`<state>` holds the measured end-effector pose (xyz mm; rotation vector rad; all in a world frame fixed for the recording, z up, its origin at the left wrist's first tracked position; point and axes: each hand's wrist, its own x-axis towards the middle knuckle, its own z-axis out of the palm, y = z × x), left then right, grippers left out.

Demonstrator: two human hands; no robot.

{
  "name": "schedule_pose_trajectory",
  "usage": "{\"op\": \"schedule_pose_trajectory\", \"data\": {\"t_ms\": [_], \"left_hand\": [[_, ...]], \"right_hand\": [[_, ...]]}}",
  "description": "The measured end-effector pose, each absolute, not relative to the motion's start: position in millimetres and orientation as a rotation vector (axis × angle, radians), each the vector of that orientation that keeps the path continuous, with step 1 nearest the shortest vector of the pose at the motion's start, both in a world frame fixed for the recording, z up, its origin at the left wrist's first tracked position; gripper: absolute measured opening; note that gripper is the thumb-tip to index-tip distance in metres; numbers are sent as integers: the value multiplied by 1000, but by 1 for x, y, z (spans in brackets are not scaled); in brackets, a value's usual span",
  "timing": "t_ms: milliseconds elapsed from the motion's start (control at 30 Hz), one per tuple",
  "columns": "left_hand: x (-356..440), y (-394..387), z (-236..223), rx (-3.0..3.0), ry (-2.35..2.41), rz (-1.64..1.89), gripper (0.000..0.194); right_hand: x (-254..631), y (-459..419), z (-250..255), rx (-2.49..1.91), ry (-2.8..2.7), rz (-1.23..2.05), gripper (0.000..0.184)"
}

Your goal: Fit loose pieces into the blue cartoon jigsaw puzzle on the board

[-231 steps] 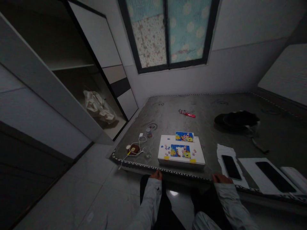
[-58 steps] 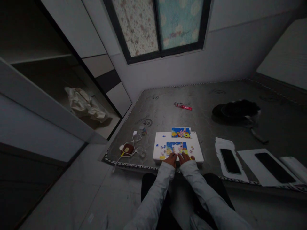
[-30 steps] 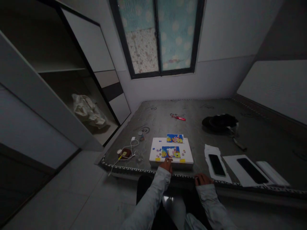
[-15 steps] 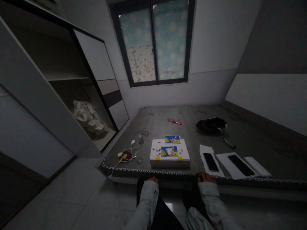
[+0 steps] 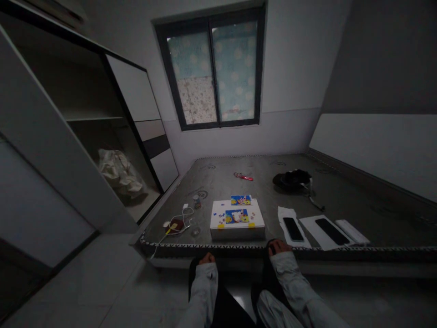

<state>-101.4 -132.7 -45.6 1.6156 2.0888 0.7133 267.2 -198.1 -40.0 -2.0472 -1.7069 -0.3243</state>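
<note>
My left hand [image 5: 207, 258] lies on my left knee, its fingers loosely bent and holding nothing. My right hand [image 5: 279, 246] rests over my right knee, close to the bed's front edge, also with nothing in it. Just beyond them sits a white box [image 5: 218, 233] on the dark mattress. Loose jigsaw pieces [image 5: 221, 215] lie scattered on its lid beside a partly assembled jigsaw puzzle [image 5: 236, 217] with a hollow middle. A colourful picture card [image 5: 241, 200] lies at the lid's back edge. Neither hand touches the box.
Right of the box, a phone [image 5: 292, 229] and another dark slab [image 5: 332, 232] lie on white sheets. Farther back are a black cap [image 5: 292, 180] and a red-handled tool [image 5: 243, 176]. To the left lie a white cable [image 5: 184, 218], a brown item [image 5: 174, 226] and a small jar [image 5: 197, 202].
My right hand has shifted slightly forward and up toward the bed edge. My left hand stays on the knee. The whole view has tilted up and turned a little right.
</note>
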Motion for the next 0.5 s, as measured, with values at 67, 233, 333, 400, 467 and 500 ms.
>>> {"op": "schedule_pose_trajectory", "data": {"t_ms": [67,233,333,400,467,500], "left_hand": [[-108,-133,-51,1582,2072,799,23],[-120,-135,-56,1467,2149,876,27],[-124,-137,-57,1455,2227,854,30],[-126,-140,-52,1438,2258,816,29],[-127,-145,-41,1458,2289,729,27],[-127,-148,-34,1518,2299,671,28]], "right_hand": [[262,-199,-34,-2053,-1717,-315,24],[257,-196,-27,-2042,-1804,-258,21],[260,-193,-26,-2012,-1868,-221,21],[264,-191,-27,-1992,-1900,-204,21],[268,-190,-30,-1993,-1903,-197,21],[270,-189,-32,-2001,-1892,-198,20]]}}
